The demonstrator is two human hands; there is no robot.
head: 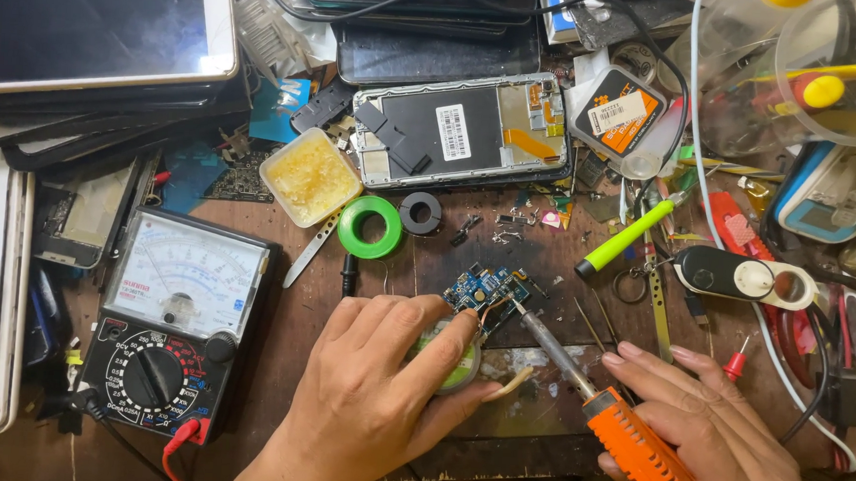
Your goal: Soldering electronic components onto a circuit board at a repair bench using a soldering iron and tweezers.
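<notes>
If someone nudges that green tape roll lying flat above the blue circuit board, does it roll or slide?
The green tape roll lies flat on its side on the wooden bench, so a nudge probably slides it rather than rolls it. Its open core suggests it is light. It would likely bump the black ring close beside it.

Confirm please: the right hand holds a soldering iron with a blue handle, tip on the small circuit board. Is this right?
Not quite. In the head view the soldering iron in the right hand has an orange handle, not blue. Its tip does reach the small circuit board.
</notes>
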